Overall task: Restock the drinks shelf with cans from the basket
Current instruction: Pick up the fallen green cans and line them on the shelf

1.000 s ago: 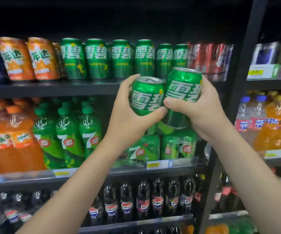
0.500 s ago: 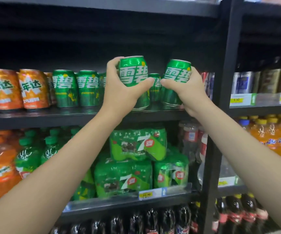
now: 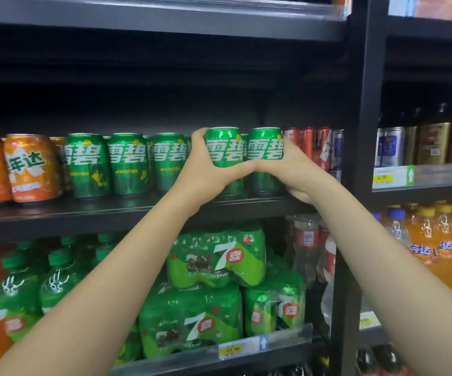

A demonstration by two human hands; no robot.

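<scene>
Two green cans stand side by side at the front of the dark can shelf [image 3: 111,215]. My left hand [image 3: 206,169] grips the left green can [image 3: 223,147], fingers wrapped round its left side and thumb across the front. My right hand [image 3: 290,172] grips the right green can [image 3: 265,146] from the right and below. Both cans are upright, in line with the row of green cans [image 3: 128,164] to their left. Their bases are hidden behind my hands. The basket is out of view.
Orange cans [image 3: 29,169] stand at the shelf's left, red cans [image 3: 311,145] just right of my hands. A black upright post [image 3: 360,131] borders the bay. Below lie green 7 Up packs [image 3: 216,261] and bottles; orange bottles [image 3: 442,245] fill the right bay.
Both hands have carried the two green cans up from in front of the lower shelf and forward onto the can shelf. The camera has tilted upward.
</scene>
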